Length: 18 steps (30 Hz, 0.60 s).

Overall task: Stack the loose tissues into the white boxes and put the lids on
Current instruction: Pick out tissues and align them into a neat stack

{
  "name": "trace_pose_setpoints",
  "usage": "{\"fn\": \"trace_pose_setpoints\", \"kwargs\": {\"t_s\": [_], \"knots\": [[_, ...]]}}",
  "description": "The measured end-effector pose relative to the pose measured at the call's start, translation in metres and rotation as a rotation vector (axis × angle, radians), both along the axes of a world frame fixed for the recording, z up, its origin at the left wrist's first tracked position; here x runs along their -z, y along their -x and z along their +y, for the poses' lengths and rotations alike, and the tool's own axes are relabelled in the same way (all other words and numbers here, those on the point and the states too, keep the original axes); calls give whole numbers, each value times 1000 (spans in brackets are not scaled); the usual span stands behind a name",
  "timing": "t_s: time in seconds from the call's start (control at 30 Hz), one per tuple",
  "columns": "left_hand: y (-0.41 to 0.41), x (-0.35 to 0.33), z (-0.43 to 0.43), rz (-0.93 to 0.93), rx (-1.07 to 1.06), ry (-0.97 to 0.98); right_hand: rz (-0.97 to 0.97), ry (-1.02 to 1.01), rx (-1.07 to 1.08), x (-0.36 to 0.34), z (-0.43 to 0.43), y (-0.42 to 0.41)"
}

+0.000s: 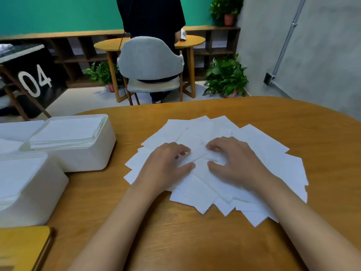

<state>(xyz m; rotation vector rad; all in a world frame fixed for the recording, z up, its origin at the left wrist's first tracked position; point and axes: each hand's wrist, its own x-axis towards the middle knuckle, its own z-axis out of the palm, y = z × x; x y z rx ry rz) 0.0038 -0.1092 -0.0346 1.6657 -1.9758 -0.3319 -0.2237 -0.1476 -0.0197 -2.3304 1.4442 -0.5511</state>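
Two white boxes (88,159), stacked tissues (66,132) inside, apparently both

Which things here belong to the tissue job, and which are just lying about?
Job: loose tissues, far white box, near white box, left hand, right hand, yellowish board (maybe a lid).
Lying about: grey chair, potted plants, black "04" crate.

Your loose tissues (263,153) lie fanned flat dead centre; at nine o'clock the far white box (93,159) and near white box (39,202) sit lidless, stacked full.
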Motion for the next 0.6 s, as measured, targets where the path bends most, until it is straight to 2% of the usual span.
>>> {"fn": "trace_pose_setpoints", "kwargs": {"t_s": [0.2,0.23,0.3,0.43,0.6], "knots": [[-8,11,5,-55,-5,210,-29,219,-26,21,-4,-7],[-8,10,5,-37,-5,257,-60,262,-43,21,-4,-7],[-5,4,7,120,14,306,-187,304,-93,20,-3,-10],[-3,-10,14,490,35,213,-596,142,-125,13,7,-14],[-6,-6,8,726,-43,154,-915,-161,-105,-2,16,-13]]}}
